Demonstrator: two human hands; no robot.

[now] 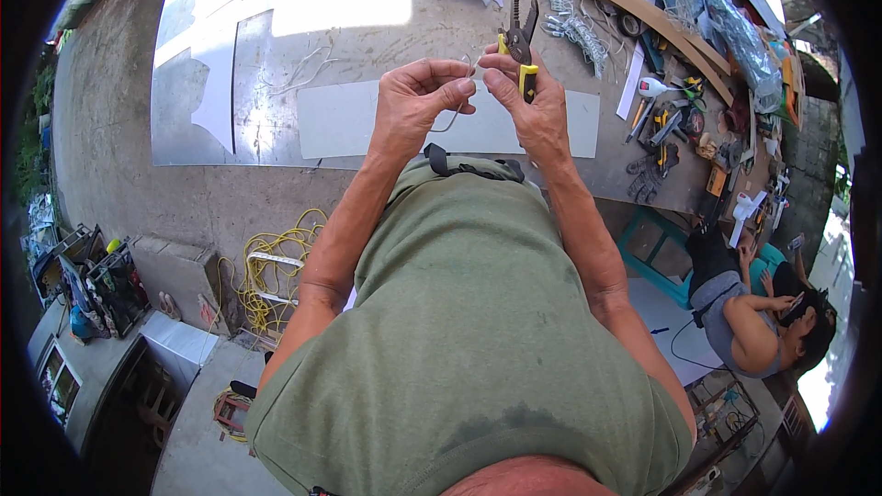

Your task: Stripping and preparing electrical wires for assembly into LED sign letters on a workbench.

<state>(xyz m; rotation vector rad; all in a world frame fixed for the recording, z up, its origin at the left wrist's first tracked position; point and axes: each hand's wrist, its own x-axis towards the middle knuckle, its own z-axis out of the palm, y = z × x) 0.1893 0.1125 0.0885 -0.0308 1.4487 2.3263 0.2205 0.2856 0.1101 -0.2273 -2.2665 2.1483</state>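
Note:
My left hand (418, 106) is closed in a pinch on a thin pale wire (448, 125), whose loose part curls below the fingers. Close beside it, my right hand (535, 108) grips wire strippers (521, 39) with yellow and black handles, their dark jaws pointing away from me. The thumb and forefinger of that hand also come up to the wire's end, but whether they touch it is too small to tell. Both hands are over a long light-grey strip (349, 119) lying along the near edge of the metal-topped table (367, 50).
A tangle of white wire (299, 72) lies left of my hands, and a bundle of white cord (579, 32) right. Long brown strips (634, 0) cross the far right. Hand tools and a dark glove (650, 173) crowd the right side. A person (735, 312) sits at lower right.

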